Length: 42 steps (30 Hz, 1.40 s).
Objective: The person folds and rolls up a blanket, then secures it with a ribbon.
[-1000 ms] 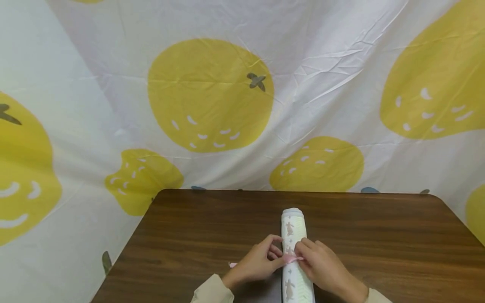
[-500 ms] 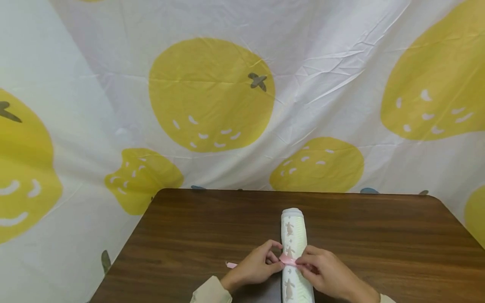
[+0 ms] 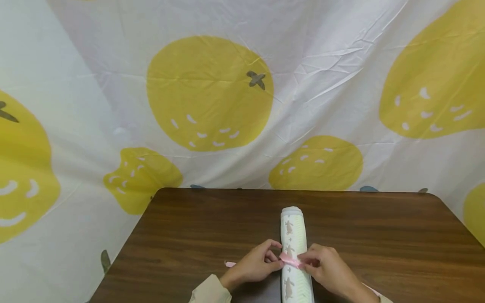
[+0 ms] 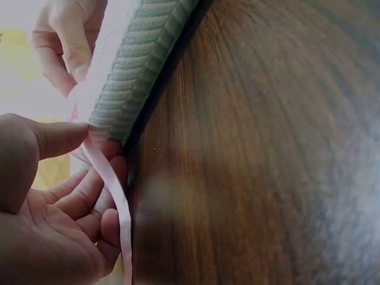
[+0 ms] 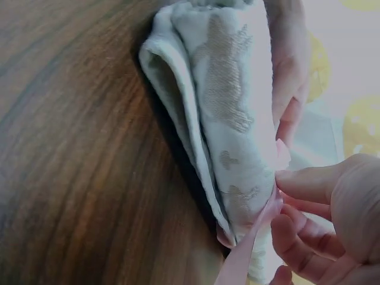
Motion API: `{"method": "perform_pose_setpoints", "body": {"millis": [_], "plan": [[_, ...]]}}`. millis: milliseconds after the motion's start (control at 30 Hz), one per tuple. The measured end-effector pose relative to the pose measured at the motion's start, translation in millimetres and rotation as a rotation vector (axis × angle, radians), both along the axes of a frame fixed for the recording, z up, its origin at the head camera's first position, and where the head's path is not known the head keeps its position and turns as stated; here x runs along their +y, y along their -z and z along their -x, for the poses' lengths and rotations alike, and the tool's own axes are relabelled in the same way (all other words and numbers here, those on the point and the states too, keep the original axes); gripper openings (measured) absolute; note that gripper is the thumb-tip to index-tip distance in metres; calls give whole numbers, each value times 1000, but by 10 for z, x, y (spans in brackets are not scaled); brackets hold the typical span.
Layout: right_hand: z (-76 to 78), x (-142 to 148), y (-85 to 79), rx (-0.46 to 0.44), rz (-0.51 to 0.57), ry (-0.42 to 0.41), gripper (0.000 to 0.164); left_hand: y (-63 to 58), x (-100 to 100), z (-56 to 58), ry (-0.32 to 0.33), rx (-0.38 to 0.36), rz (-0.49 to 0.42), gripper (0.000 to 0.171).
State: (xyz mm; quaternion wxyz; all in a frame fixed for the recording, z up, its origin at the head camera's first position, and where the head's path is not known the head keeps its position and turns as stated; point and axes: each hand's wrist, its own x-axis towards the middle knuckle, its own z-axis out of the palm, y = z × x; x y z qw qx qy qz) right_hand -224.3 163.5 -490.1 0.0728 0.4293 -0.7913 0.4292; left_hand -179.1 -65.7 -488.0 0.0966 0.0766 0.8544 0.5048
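Note:
A rolled towel (image 3: 293, 227), white with brown rabbit figures and a pale green patterned strip, lies lengthwise on the table. Around its middle passes a pink ribbon (image 3: 291, 260), crossing the top at a slight slant. On the left side, my left hand (image 3: 257, 263) pinches the ribbon near the towel with the thumb; a loose tail (image 4: 123, 219) hangs past its fingers. My right hand (image 3: 327, 267) pinches the ribbon against the towel's right side, and another ribbon tail (image 5: 237, 264) runs down in the right wrist view. The ribbon under the towel is hidden.
The brown wood-grain table (image 3: 212, 227) has rounded far corners. Directly behind it hangs a white cloth (image 3: 322, 101) printed with large yellow fruits. Beyond my left wrist, a ribbon end (image 3: 229, 264) lies on the table.
My right hand has shifted from over the towel's top to its right side. The pink ribbon now lies more spread across the towel. My left hand has barely moved.

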Motion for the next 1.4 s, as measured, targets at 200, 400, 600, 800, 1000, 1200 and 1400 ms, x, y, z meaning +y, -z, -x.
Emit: {"method": "perform_pose_setpoints", "body": {"millis": [200, 400, 600, 800, 1000, 1200, 1400], "plan": [[-56, -55, 10, 48, 18, 35, 24, -1, -13, 15, -12, -32, -36, 35], [-81, -82, 4, 4, 57, 42, 28, 5, -14, 15, -18, -47, -82, 36], [-57, -85, -32, -39, 82, 5, 28, 8, -10, 20, -31, -65, -136, 36], [-29, -92, -57, -90, 90, 18, 35, 14, -18, 27, -30, -65, -156, 35], [21, -85, -111, -263, 67, 18, 29, 11, -25, 34, -42, -60, -173, 35], [100, -76, -199, -388, 67, 7, 19, 8, -38, 49, -48, -64, -184, 35], [161, -34, -344, -400, -17, 48, 13, 28, -51, 47, -51, -57, -204, 35]]}}
